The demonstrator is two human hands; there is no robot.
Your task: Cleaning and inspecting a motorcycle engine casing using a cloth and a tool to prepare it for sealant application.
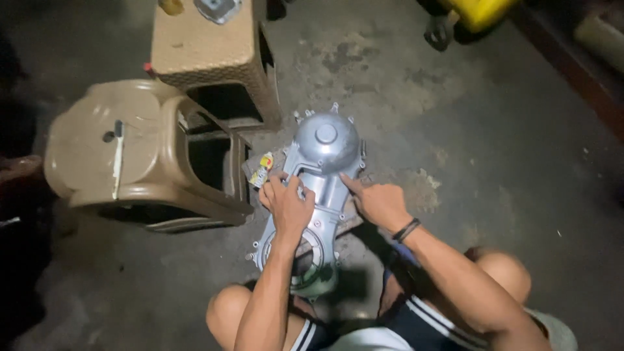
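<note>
A long grey metal engine cover (323,151) lies on the concrete floor in front of my knees, its domed end pointing away from me. My left hand (285,205) rests on the cover's left edge near the middle, fingers curled over the rim. On the right side, my right hand (378,203) lies with the index finger stretched out and touching the cover's edge. A dark band circles my right wrist. A small yellow and red packet (262,170) sits on the floor just left of the cover, close to my left fingertips.
A brown plastic stool (133,156) stands to the left, a thin tool (117,159) on its seat. A second tan stool (211,45) behind it carries a grey metal part (218,9). A yellow object (478,12) sits at the top right.
</note>
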